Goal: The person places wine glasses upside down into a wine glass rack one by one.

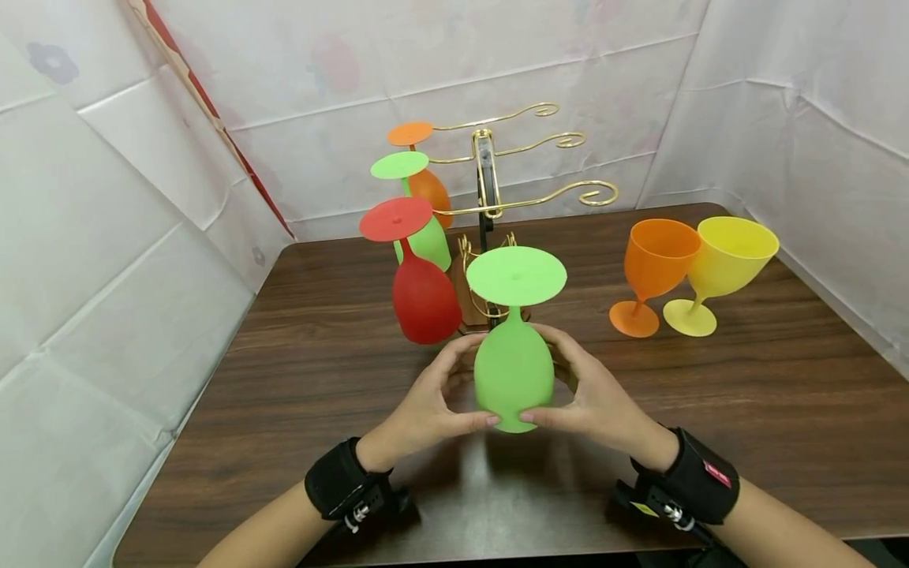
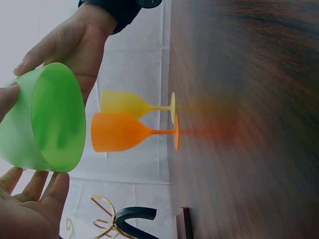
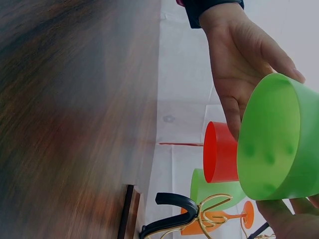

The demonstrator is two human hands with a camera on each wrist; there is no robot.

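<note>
A light green plastic goblet (image 1: 514,371) is upside down in the air, its round foot on top and its mouth facing the table. My left hand (image 1: 433,398) grips its bowl from the left, thumb on the near side. On the right, my right hand (image 1: 596,394) holds the same bowl, its thumb also near the rim. Behind the goblet stands a gold wire rack (image 1: 490,177) with curled arms. A red goblet (image 1: 426,300), another green goblet (image 1: 430,243) and an orange goblet (image 1: 430,189) hang upside down along the rack's left side.
On the right of the table, an orange goblet (image 1: 656,252) and a yellow goblet (image 1: 731,248) stand upright close together. The rack's wooden base (image 1: 469,296) sits on the dark wood table (image 1: 319,394). Pale sheeting (image 1: 355,63) encloses the back and sides.
</note>
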